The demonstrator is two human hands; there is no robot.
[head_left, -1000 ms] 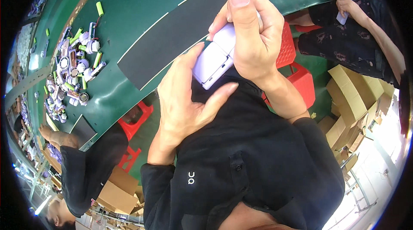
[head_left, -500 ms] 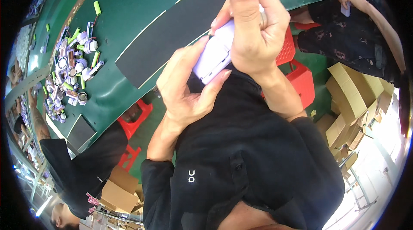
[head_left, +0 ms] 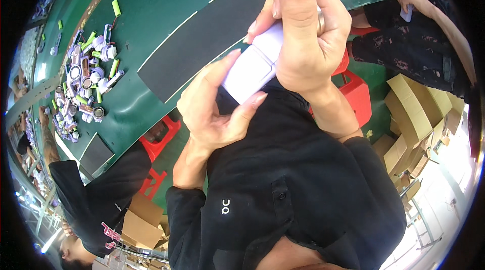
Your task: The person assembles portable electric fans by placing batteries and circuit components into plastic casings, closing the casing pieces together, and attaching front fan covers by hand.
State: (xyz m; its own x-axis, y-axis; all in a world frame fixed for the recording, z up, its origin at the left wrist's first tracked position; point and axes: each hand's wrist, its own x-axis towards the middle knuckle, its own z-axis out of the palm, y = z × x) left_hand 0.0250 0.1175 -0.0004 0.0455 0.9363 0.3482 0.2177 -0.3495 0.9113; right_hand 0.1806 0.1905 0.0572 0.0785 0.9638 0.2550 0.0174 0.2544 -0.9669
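Observation:
A lavender plastic casing (head_left: 248, 74), boxy with rounded edges and a seam across its face, is held up between both my hands. My left hand (head_left: 209, 108) pinches its lower end, thumb along the near edge and fingers on the far side. Around its upper end closes my right hand (head_left: 310, 42), with the thumb pointing up and away. The right palm and fingers hide that end of the casing. A small metallic rim shows beside the right fingers.
Under my hands lies a black mat (head_left: 197, 42) on the green table (head_left: 134, 88). To the left is a pile of lavender parts with green cylindrical cells (head_left: 76, 78). Co-workers sit at both sides. Red stools (head_left: 355, 99) and cardboard boxes (head_left: 409, 113) stand beyond the table.
The casing has been turned in my hands; its broad seamed face shows now instead of the side with a dark gap. My right hand has shifted slightly right, my left slightly left.

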